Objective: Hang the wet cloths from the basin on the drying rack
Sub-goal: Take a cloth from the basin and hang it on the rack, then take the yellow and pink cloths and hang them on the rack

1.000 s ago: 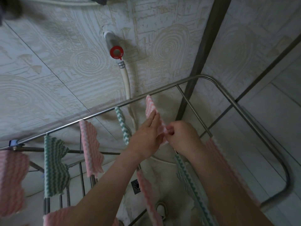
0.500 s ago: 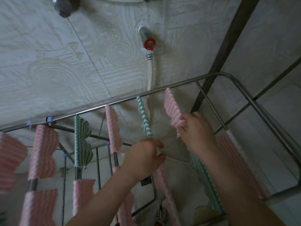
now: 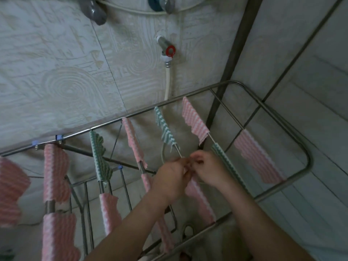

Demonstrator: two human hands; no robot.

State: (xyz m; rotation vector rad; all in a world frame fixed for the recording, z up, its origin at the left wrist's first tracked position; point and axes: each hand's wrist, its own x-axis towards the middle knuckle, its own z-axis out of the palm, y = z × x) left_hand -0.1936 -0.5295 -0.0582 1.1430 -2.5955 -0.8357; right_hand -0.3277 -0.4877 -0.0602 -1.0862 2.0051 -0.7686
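Head view: the left hand (image 3: 171, 178) and the right hand (image 3: 211, 171) meet with curled fingers and pinch the top edge of a pink cloth (image 3: 199, 202). It hangs just below the fingertips over a rod (image 3: 178, 150) of the drying rack (image 3: 105, 123), probably so they can spread it flat.

The drying rack (image 3: 143, 112) stands before you, its far rail running along the wall (image 3: 56, 72). A tap (image 3: 166, 48) sits on that wall above the rail, and a hose (image 3: 168, 81) drops from it behind the rack. Your left hand (image 3: 170, 178) and right hand (image 3: 209, 170) meet over the middle rod (image 3: 178, 150), pinching the top of the near cloth (image 3: 199, 200), which hangs on your side of them. Toward the wall on the same rod hangs the far cloth (image 3: 165, 129). The next rod to the right carries a wall-side cloth (image 3: 194, 121) and a second cloth (image 3: 227, 164) nearer you. The rod beyond that carries the end cloth (image 3: 258, 155). The left cloths (image 3: 132, 140) hang on rods to the left of your hands.
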